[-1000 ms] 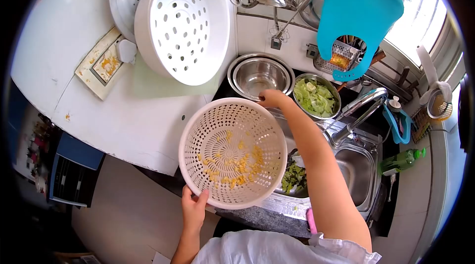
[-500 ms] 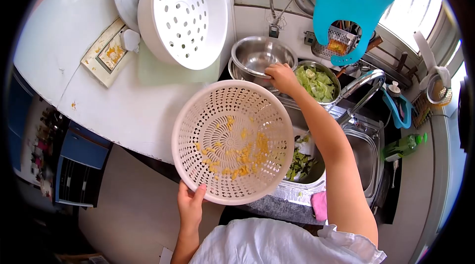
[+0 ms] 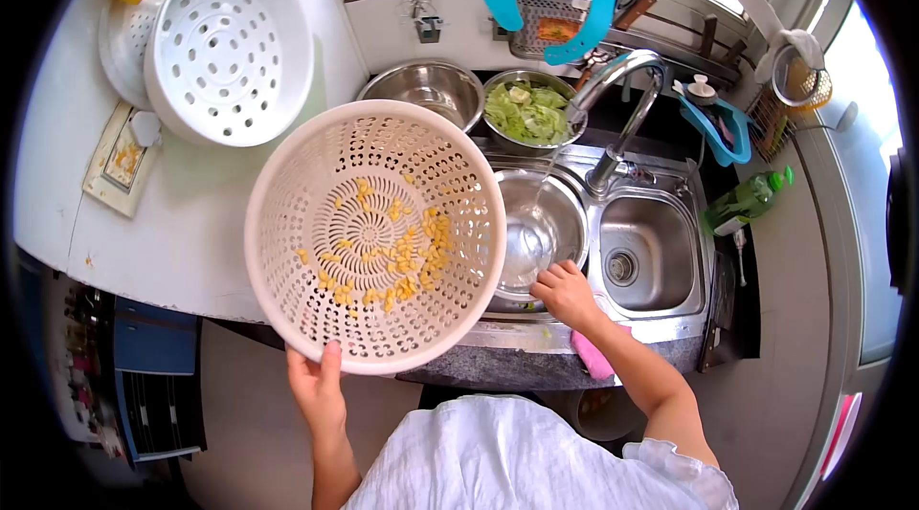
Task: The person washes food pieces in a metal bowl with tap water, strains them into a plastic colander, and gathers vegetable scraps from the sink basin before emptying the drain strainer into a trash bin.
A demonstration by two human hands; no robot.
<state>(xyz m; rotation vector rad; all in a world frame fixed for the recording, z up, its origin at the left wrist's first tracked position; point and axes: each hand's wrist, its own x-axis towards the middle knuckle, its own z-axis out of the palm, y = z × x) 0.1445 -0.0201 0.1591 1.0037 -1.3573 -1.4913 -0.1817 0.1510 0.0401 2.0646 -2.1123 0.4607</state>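
My left hand (image 3: 319, 386) grips the near rim of a pale pink plastic colander (image 3: 278, 223), thumb over the edge. The colander is tilted towards me. Small yellow pieces (image 3: 412, 261), like kernels or split beans, lie scattered on its bottom and right side. With fingers closed, my right hand (image 3: 567, 292) holds the near rim of a stainless steel basin (image 3: 550, 223) set in the left sink bowl. The curved tap (image 3: 622, 79) reaches over it, and a thin stream of water appears to fall into the basin. The colander hides part of the basin's left side.
Behind the sink stand another steel basin (image 3: 431, 89) and a bowl of chopped green leaves (image 3: 526, 113). A white perforated steamer (image 3: 230, 51) is on the left counter. A green bottle (image 3: 751, 199) stands right of the right sink bowl (image 3: 651, 232); a pink cloth (image 3: 593, 354) lies at the front edge.
My right hand has brought the upper steel basin from the stack behind into the left sink bowl, over the leaves there. My left hand still holds the colander. The view has shifted right.
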